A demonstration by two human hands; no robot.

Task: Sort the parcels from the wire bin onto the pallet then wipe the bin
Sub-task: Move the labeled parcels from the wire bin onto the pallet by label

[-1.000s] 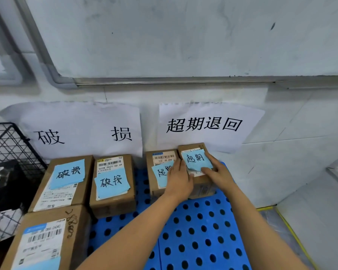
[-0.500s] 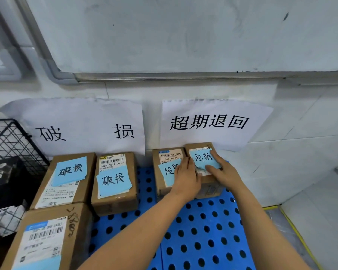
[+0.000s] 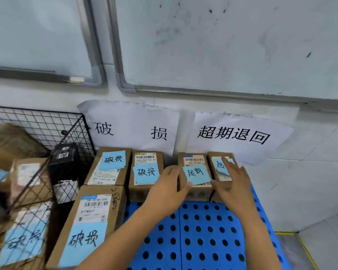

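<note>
At twelve o'clock on the pallet [image 3: 203, 240], left hand [image 3: 168, 190] and right hand [image 3: 232, 184] rest flat-fingered on sorted parcels [image 3: 193, 160]; the wire bin [image 3: 47, 123], nine o'clock, holds more, so wiping likely remains.

Bin [image 3: 47, 125] sits left of the pallet [image 3: 203, 236], with parcels [image 3: 27, 180] in it. On the pallet, four boxes [image 3: 109, 168] run along the wall [image 3: 222, 45], with a fifth box in front of the leftmost. Two signs [image 3: 133, 127] hang on the wall right behind them.

Brown parcels [image 3: 105, 172] (blue-noted) lie flat on pallet [image 3: 191, 223].
</note>
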